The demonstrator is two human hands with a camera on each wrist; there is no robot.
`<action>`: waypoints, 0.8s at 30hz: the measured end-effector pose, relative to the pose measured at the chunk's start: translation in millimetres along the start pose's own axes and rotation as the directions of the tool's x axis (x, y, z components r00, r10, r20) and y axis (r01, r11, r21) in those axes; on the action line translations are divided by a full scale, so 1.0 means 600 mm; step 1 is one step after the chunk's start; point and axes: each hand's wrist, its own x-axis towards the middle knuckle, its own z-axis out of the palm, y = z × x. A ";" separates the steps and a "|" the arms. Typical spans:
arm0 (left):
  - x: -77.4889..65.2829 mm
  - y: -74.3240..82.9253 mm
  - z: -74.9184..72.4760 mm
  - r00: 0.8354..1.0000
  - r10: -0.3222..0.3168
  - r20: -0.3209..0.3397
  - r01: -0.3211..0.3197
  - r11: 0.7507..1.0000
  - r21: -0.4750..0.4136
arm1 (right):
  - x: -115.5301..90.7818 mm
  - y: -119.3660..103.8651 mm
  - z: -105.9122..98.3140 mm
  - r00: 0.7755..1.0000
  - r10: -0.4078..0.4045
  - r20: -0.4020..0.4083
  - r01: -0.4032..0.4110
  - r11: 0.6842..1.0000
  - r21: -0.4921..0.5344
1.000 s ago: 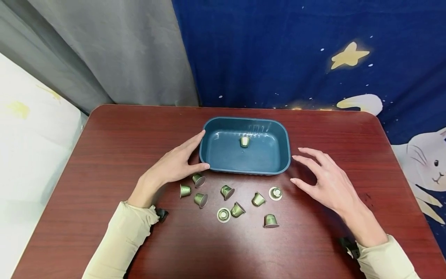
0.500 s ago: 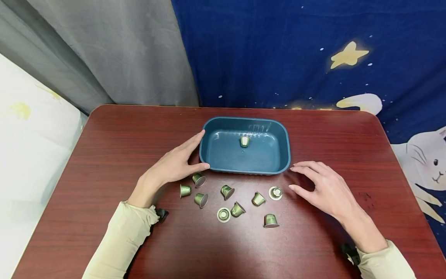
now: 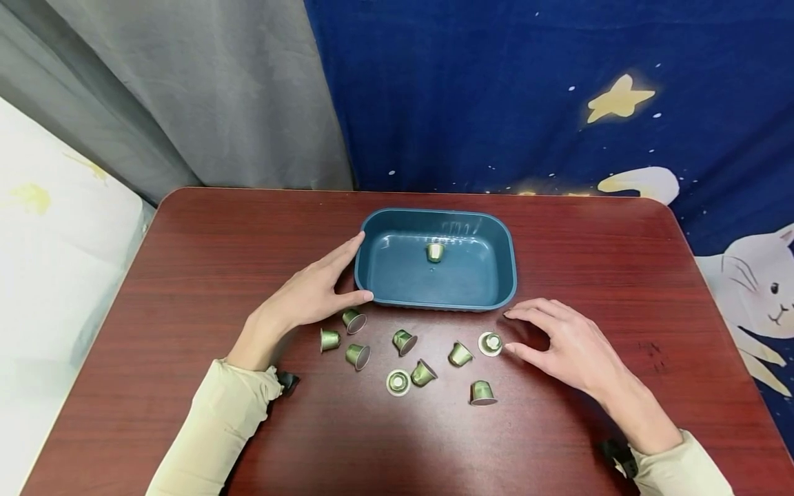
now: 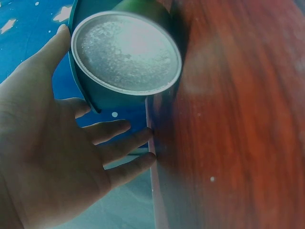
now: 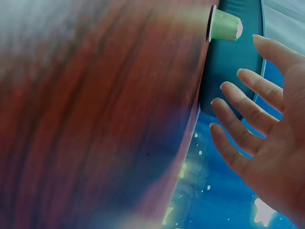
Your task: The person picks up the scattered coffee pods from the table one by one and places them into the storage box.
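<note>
My left hand (image 3: 308, 293) rests against the left end of a blue plastic bin (image 3: 436, 306), thumb at its near corner and fingers along its side. My right hand (image 3: 573, 344) hovers to the right of an upright green coffee capsule (image 3: 491, 343), thumb and fingers spread apart around nothing. In the right wrist view that capsule (image 5: 226, 25) stands near the thumb, apart from it. One capsule (image 3: 435, 252) lies inside the bin. In the left wrist view the foil lid of a capsule (image 4: 127, 53) looms close to the left hand.
Several more green capsules (image 3: 424, 373) lie scattered on the reddish-brown wooden table (image 3: 347, 441) in front of the bin. Another capsule (image 3: 482, 393) sits nearest the person. Grey and blue curtains (image 3: 471, 96) hang behind the table's far edge.
My right hand has moved left and toward the person, from beside the bin to the upright capsule. The left hand, bin and capsules have stayed put.
</note>
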 end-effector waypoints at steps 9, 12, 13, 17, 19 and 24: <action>0.000 0.000 -0.002 1.000 -0.001 0.003 0.001 1.000 0.004 | 0.002 -0.005 0.005 0.999 -0.011 0.045 0.010 1.000 0.022; 0.000 0.000 -0.002 1.000 -0.005 0.001 0.005 1.000 0.004 | 0.003 -0.008 0.009 0.998 -0.016 0.068 0.014 1.000 0.026; 0.000 0.000 -0.002 1.000 -0.004 0.002 0.004 1.000 0.005 | 0.004 -0.008 0.010 0.997 -0.020 0.075 0.018 0.999 0.030; 0.000 0.000 -0.001 1.000 0.002 0.000 -0.002 1.000 0.010 | 0.007 -0.012 0.015 0.995 -0.035 0.090 0.032 0.999 0.038; 0.000 -0.001 -0.001 1.000 0.004 0.000 -0.004 1.000 0.010 | 0.008 -0.014 0.016 0.994 -0.039 0.099 0.036 0.999 0.038; -0.001 -0.001 0.001 1.000 0.001 0.003 -0.001 1.000 0.005 | 0.010 -0.020 0.016 0.991 -0.045 0.124 0.042 0.999 0.027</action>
